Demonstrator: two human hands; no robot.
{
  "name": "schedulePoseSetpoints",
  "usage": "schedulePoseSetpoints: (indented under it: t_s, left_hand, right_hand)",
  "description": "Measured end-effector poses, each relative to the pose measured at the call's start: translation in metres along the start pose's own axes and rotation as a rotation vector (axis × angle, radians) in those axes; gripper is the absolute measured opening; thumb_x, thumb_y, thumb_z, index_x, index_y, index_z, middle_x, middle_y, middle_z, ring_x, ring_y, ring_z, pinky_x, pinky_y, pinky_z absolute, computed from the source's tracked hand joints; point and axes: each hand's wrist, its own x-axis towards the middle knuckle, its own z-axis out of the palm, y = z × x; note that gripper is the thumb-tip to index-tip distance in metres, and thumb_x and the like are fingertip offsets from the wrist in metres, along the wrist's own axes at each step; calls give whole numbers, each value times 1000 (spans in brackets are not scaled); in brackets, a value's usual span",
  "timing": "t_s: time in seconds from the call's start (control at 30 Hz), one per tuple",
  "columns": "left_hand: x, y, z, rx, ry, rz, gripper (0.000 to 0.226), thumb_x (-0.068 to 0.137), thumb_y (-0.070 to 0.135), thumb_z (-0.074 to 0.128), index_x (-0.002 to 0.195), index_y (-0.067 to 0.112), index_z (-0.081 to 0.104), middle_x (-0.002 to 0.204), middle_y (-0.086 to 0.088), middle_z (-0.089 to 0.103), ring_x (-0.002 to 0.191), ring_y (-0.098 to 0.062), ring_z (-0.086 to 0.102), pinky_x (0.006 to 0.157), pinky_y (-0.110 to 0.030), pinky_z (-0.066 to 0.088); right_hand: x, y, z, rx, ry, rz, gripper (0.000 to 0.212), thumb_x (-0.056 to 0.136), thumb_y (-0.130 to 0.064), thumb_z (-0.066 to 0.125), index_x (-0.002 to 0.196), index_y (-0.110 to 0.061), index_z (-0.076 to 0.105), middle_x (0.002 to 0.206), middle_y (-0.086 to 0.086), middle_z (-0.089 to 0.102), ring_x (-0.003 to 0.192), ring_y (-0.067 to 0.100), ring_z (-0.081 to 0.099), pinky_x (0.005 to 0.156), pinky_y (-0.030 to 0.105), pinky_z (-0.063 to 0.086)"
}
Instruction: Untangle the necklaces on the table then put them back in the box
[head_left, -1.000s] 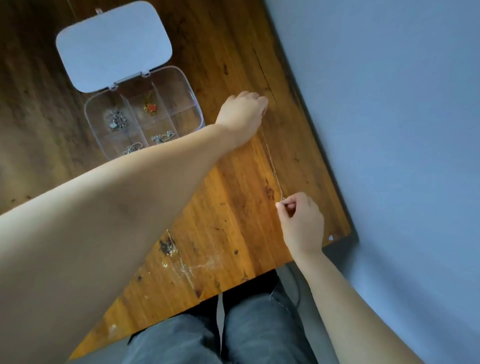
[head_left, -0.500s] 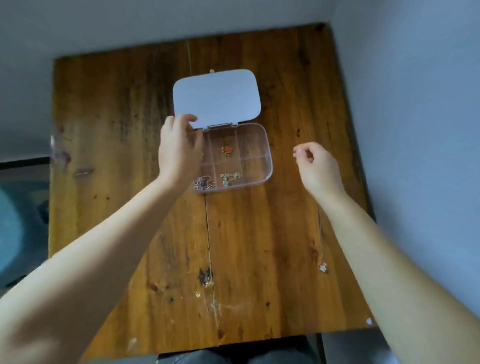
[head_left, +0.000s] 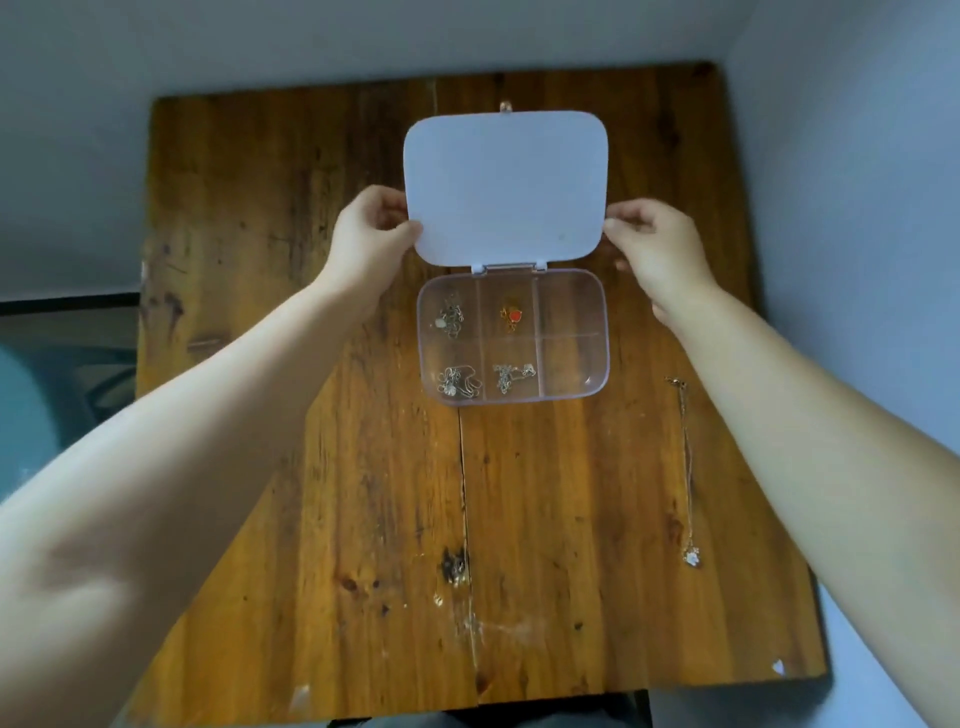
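Observation:
A clear plastic box (head_left: 571, 384) with several compartments lies in the middle of the wooden table (head_left: 363, 519), its white lid (head_left: 506, 187) raised. My left hand (head_left: 371, 236) pinches the lid's left edge and my right hand (head_left: 657, 244) pinches its right edge. Silver necklaces (head_left: 460, 382) are bunched in the left and middle compartments, and one with a red pendant (head_left: 513, 316) lies in the upper middle one. The two right compartments hold nothing. A thin necklace (head_left: 687, 467) lies stretched out straight on the table right of the box, its pendant (head_left: 692, 558) at the near end.
The table stands in a corner, with grey walls (head_left: 857, 208) behind it and to its right. A dark crack (head_left: 465, 493) runs down the tabletop from the box toward the near edge. Dark trousers show just below the near edge.
Both hands let go of the stretched necklace, which now lies on the table. They moved to the box and took hold of the lid's two sides. The view swung to centre on the table.

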Motion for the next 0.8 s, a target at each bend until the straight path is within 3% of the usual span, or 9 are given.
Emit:
schedulePoseSetpoints:
  t_s: [0.1,0.2,0.3,0.37,0.43,0.5,0.6,0.73,0.8]
  left_hand:
    - [-22,-4,-3,124,11,199,15,85,6,57,92,19,55,87,7,61,80,-7,58,63,-7,46]
    - [-35,-5,-1,242,39,346,13,85,5,56,93,15,55,87,5,60,76,-11,56,59,-6,42]
    - [-46,-13,-5,419,-16,497,13,83,4,58,94,12,57,89,-1,65,79,-18,58,61,-23,42]
    - [-58,-24,-8,577,-79,610,19,82,0,58,99,7,60,102,-11,68,92,-28,62,71,-30,46]
    - [-71,-34,-9,701,-122,675,25,82,-4,57,107,3,59,116,-17,65,106,-36,60,84,-40,49]
    - [-75,-41,-8,789,-169,691,32,83,-3,60,115,1,56,125,-19,60,114,-38,56,91,-45,48]
    - [-81,-50,-5,890,-226,676,45,83,-3,62,126,2,50,135,-19,52,123,-37,49,98,-47,43]
    - [-88,-55,-9,942,-267,637,57,85,-8,53,138,4,35,148,-17,36,136,-34,33,107,-45,32]
    - [-103,-60,-10,961,-261,581,59,89,-4,46,143,9,26,153,-15,26,140,-31,23,111,-45,26]
  right_hand:
    - [-15,11,-8,-30,-15,-57,13,90,-21,60,102,-22,65,103,-4,66,98,12,61,77,18,46]
    - [-32,16,-7,-71,-28,-142,17,92,-15,57,108,-19,64,106,1,65,99,16,59,78,17,42]
    - [-54,25,-9,-198,-41,-255,24,93,-15,54,114,-10,64,113,9,62,103,21,57,79,10,41]
    - [-69,34,-13,-307,-90,-321,30,95,-15,50,123,-11,60,121,6,57,112,19,52,85,4,38]
    - [-78,45,-15,-477,-129,-379,36,97,-11,45,132,-11,51,132,9,52,121,23,47,95,17,37]
    - [-79,50,-12,-541,-122,-385,40,98,-9,42,137,-12,47,137,11,48,125,24,43,94,19,36]
    - [-78,52,-8,-566,-142,-339,42,97,-11,42,139,-14,42,140,9,44,126,23,41,86,7,30]
    - [-82,50,-7,-552,-217,-196,45,99,-23,39,143,-24,32,141,3,39,116,13,42,66,3,32]
    - [-96,32,-12,-501,-211,-167,45,99,-24,38,144,-24,31,145,3,36,115,11,42,81,6,34]
